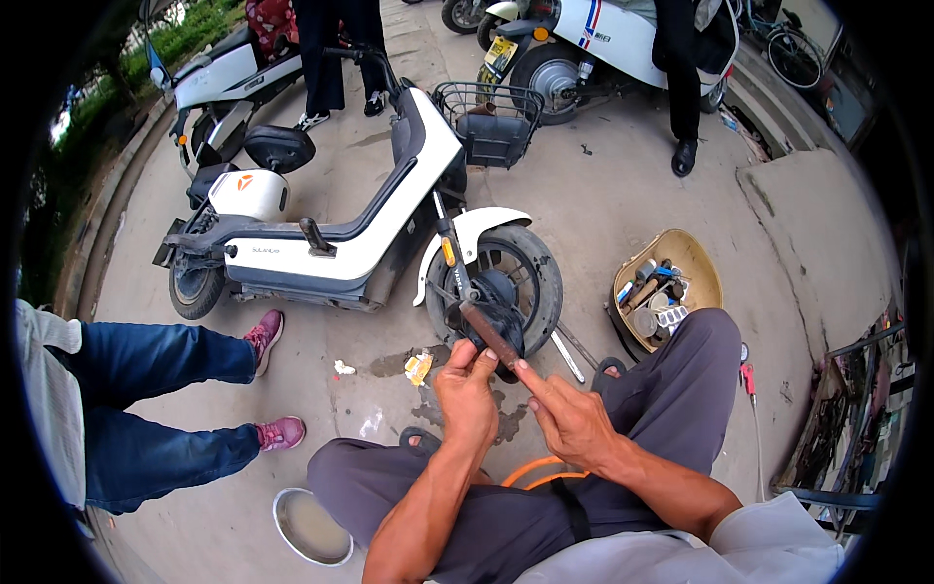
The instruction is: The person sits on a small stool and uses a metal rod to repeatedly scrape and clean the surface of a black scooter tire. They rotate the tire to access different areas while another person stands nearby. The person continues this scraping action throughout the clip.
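My left hand (467, 401) is closed, thumb and fingers pinching black rubber that looks like an inner tube (507, 320). A brown flat file (489, 333), rusty-looking, lies across the rubber. Its near end is in the fingers of my right hand (576, 420), index finger stretched along it. Both hands meet just in front of the front wheel (551, 277) of a white electric scooter (389, 234). The rubber bunches against the wheel's near side, and the fingers hide part of it.
Right of the wheel lies a silver flat lever (567, 357). A tan tub (715, 268) holds tools and small containers. A metal basin (279, 521) stands by my left knee. At left is a person in jeans (165, 365); other scooters (623, 34) and people stand farther back.
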### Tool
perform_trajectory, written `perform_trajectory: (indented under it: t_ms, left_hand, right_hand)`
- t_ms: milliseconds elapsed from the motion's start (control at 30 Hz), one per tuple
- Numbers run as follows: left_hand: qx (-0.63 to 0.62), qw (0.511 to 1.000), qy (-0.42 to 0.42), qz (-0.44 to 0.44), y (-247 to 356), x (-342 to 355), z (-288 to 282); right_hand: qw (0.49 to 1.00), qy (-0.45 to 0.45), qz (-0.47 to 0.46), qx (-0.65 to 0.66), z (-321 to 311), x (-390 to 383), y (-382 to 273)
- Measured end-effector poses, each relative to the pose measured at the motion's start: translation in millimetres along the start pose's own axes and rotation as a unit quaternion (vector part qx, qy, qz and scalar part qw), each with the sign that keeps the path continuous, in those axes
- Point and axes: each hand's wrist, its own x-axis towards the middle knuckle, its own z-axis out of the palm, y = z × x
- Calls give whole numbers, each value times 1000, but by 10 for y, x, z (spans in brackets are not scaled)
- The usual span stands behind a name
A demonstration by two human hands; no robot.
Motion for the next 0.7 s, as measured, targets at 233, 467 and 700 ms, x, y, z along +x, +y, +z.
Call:
perform_trajectory:
  t_ms: [233,467,700]
  left_hand:
    - [27,1000,-7,13,32,2,-2]
    - [23,1000,-2,16,-42,11,-14]
    - [2,1000,3,16,82,33,27]
  right_hand:
    - [998,49,-26,-36,137,294,39]
    - [999,15,9,-28,47,-170,52]
    - [999,11,-30,-26,-1,398,8]
